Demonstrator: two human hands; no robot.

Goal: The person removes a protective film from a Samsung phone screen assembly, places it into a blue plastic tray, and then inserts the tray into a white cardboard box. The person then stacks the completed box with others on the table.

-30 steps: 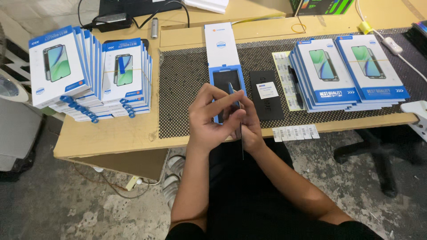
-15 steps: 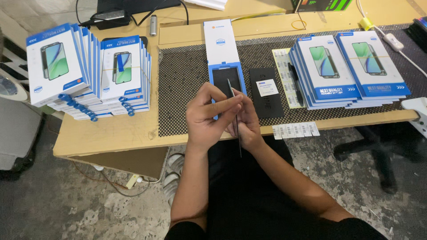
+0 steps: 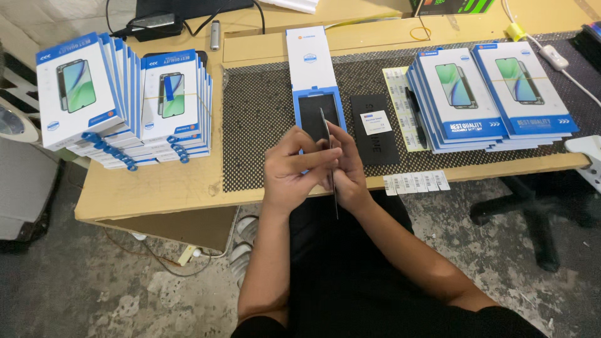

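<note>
Both my hands hold a thin dark phone screen panel (image 3: 329,134) edge-on toward the camera, just in front of the table's near edge. My left hand (image 3: 291,172) pinches its left face with fingers and thumb. My right hand (image 3: 346,169) grips it from the right side. Right behind them an open white-and-blue box (image 3: 313,66) lies on the black dotted mat (image 3: 260,119), its dark tray partly hidden by my fingers. A black sleeve with a white sticker (image 3: 374,128) lies beside the box.
Stacks of blue-and-white boxes stand at the left (image 3: 119,103) and the right (image 3: 488,97). Label strips lie by the right stack (image 3: 398,100) and at the table edge (image 3: 416,183). A black chair base (image 3: 532,213) stands on the floor at right.
My hands and the panel have stayed in nearly the same spot; my left fingers have shifted slightly along the panel's face.
</note>
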